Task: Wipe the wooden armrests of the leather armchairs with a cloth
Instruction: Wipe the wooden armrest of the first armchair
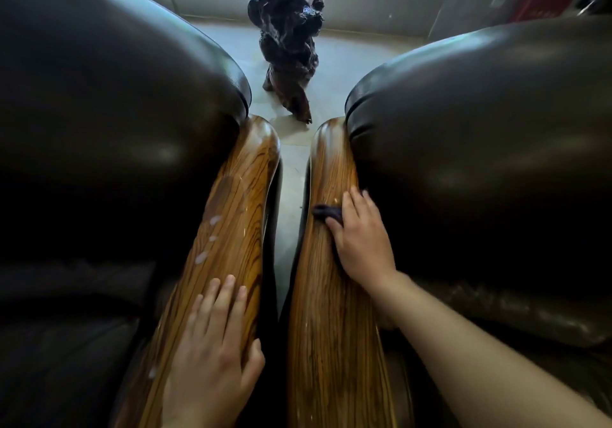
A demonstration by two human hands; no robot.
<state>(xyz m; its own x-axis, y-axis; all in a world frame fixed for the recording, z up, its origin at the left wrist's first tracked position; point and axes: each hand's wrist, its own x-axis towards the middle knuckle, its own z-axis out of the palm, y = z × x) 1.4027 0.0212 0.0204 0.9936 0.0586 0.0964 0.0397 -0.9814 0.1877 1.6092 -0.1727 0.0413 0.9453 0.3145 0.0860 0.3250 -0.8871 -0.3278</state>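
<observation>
Our left armrest (238,215) and right armrest (331,295) are glossy striped wood, side by side; a dark cloth (323,212) is bunched on the right one.

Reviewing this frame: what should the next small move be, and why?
Probably slide the right hand and the dark cloth farther along the right armrest toward its rounded far end: the cloth sits about midway, with bare wood beyond. The left hand only rests flat on the left armrest.

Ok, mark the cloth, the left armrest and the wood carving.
cloth (323,212): head view, its bunched dark end.
left armrest (238,215): head view, bare mid-length wood.
wood carving (288,30): head view, gnarled trunk.
</observation>
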